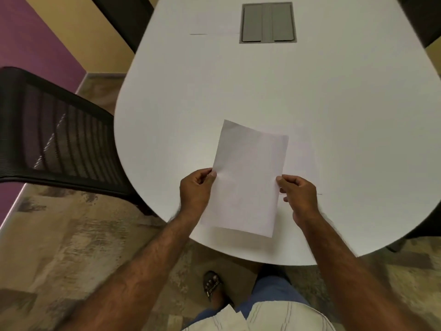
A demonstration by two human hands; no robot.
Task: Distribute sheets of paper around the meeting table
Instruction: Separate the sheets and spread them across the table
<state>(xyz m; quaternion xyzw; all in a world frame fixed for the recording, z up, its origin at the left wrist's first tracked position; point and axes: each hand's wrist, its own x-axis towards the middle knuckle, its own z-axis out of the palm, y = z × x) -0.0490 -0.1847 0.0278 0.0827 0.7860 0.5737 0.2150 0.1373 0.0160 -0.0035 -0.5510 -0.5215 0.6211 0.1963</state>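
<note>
A blank white sheet of paper [248, 177] hangs just above the rounded near end of the white meeting table [262, 87]. My left hand [195, 189] pinches the sheet's left edge between thumb and fingers. On the opposite edge my right hand [298, 192] grips it the same way. The sheet is tilted slightly, its far corner pointing up-left. Faint outlines on the tabletop, one to the right of the sheet and one far up near the grey panel, may be other sheets; I cannot tell.
A black mesh-backed chair [57, 139] stands at the table's left side. Another dark chair [124, 17] sits further up on the left, and one at the far right [424, 17]. A grey cable hatch [268, 22] is set into the table's middle. Patterned carpet lies below.
</note>
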